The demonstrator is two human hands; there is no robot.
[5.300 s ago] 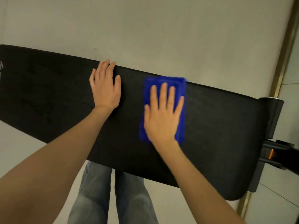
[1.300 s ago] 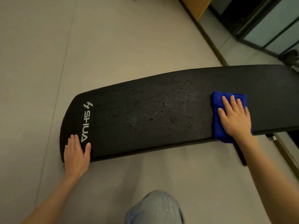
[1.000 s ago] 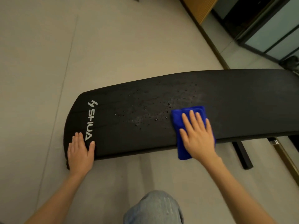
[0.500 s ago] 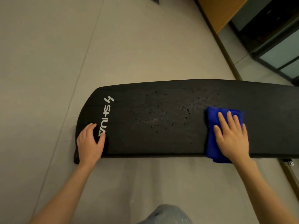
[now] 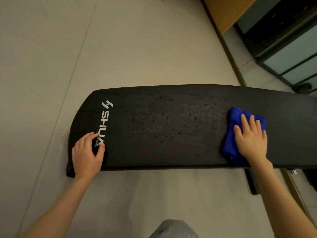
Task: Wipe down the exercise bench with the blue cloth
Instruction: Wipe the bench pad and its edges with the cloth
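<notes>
A long black padded exercise bench (image 5: 171,152) with a white SHUA logo (image 5: 103,124) at its left end lies across the view. Water droplets (image 5: 171,122) speckle its middle. A folded blue cloth (image 5: 230,134) lies on the right part of the pad, near the front edge. My right hand (image 5: 251,138) presses flat on the cloth with fingers spread. My left hand (image 5: 87,153) rests on the bench's near left corner beside the logo, fingers slightly bent.
The bench stands on a pale grey floor (image 5: 120,40). A black foot of its frame (image 5: 252,182) shows under the right side. At the upper right are a wooden panel (image 5: 228,12) and dark-framed glass doors (image 5: 289,48). My denim-clad knee (image 5: 173,229) is at the bottom.
My right hand slid the cloth left across the pad, then back right; over the last half second it shifted slightly further right. My left hand stayed on the left corner.
</notes>
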